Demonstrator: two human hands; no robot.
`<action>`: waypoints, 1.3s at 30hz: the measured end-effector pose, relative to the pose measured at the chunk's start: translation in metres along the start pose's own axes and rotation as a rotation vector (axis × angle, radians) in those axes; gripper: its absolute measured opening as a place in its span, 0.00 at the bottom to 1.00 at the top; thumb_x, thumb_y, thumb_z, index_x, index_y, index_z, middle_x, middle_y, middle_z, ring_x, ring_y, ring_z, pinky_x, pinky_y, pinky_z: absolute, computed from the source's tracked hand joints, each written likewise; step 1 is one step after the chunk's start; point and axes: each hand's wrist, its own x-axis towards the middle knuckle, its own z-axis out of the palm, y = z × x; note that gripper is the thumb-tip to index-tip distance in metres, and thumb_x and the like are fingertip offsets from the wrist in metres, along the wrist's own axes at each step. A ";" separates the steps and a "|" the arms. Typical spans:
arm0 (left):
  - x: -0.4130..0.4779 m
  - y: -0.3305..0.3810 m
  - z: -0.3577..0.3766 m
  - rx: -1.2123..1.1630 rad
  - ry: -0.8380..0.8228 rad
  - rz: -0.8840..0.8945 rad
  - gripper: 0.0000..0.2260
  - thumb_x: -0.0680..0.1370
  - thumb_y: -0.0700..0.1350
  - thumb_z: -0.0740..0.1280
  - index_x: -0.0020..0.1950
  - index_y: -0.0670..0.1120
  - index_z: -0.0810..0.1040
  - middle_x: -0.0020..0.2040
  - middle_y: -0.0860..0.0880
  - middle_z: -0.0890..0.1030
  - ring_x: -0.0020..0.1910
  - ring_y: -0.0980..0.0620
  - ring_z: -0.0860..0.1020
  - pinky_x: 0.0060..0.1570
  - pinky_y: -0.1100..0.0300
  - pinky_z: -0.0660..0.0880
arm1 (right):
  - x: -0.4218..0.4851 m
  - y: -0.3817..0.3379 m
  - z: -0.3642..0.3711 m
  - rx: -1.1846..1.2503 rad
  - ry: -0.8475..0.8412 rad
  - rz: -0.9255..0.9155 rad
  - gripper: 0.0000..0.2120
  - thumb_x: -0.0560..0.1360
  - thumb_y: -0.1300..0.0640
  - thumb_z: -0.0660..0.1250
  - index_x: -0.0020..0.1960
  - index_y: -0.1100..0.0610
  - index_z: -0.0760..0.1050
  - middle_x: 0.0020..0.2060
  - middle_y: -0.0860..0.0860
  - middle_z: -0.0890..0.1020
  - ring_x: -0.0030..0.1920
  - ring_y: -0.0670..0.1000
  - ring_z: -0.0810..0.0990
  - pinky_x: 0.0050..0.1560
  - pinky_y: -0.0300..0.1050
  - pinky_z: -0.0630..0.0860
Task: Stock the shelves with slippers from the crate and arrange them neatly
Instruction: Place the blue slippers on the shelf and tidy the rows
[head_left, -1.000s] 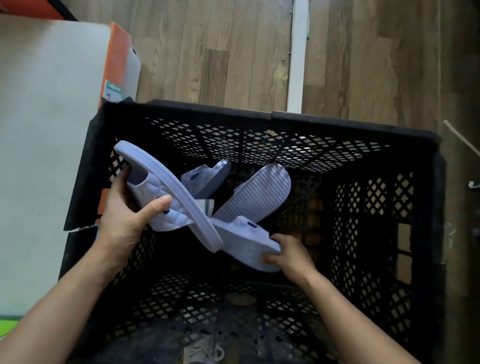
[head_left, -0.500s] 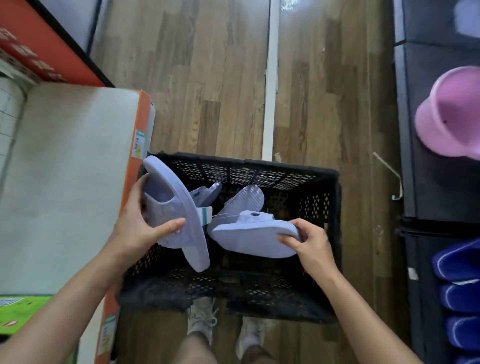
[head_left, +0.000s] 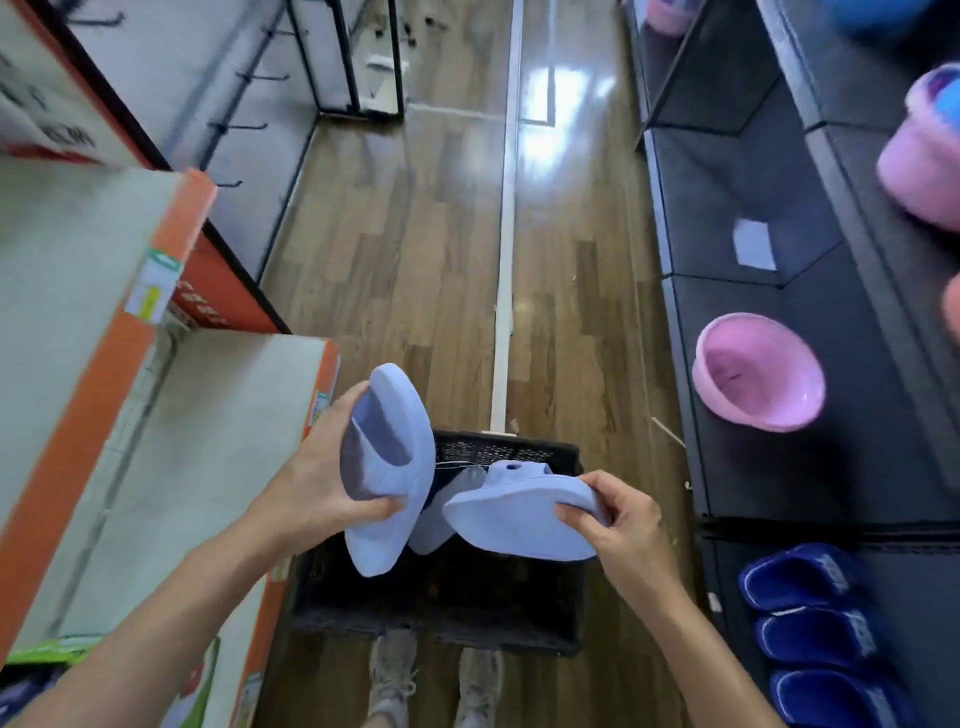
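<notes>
**Two lavender slippers held above the crate**

The left hand (head_left: 317, 488) grips one lavender slipper (head_left: 395, 431) nearly upright, fingers (head_left: 340, 415) and thumb curled round its strap side. The right hand (head_left: 623, 530) pinches the edge of a second lavender slipper (head_left: 514, 519), held sole-up. Both slippers are above the black mesh crate (head_left: 447, 597), which stands on the wooden floor (head_left: 415, 260). Navy slippers (head_left: 810, 577) sit in a row on the dark shelf (head_left: 779, 467) to the right.

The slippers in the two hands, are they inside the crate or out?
Out. The left hand grips one slipper, the right hand a second slipper, both raised above the black crate.
</notes>
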 end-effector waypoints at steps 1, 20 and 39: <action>-0.005 0.015 -0.006 0.003 0.003 0.008 0.43 0.57 0.57 0.73 0.63 0.74 0.52 0.62 0.71 0.64 0.60 0.75 0.64 0.49 0.72 0.67 | -0.007 -0.012 -0.011 -0.008 0.001 -0.022 0.05 0.72 0.56 0.70 0.42 0.46 0.77 0.35 0.43 0.80 0.39 0.43 0.77 0.34 0.39 0.70; -0.057 0.179 -0.044 0.158 -0.181 0.421 0.48 0.56 0.61 0.74 0.71 0.65 0.52 0.69 0.64 0.63 0.68 0.62 0.63 0.65 0.59 0.65 | -0.136 -0.144 -0.132 -0.116 0.321 -0.152 0.04 0.71 0.56 0.70 0.43 0.49 0.77 0.36 0.45 0.80 0.38 0.48 0.77 0.40 0.51 0.74; -0.114 0.282 0.015 0.339 -0.584 1.025 0.48 0.55 0.67 0.69 0.68 0.68 0.47 0.67 0.61 0.62 0.66 0.56 0.64 0.61 0.54 0.68 | -0.343 -0.169 -0.107 -0.139 0.950 0.109 0.04 0.73 0.53 0.70 0.46 0.47 0.76 0.38 0.43 0.81 0.40 0.44 0.78 0.38 0.39 0.73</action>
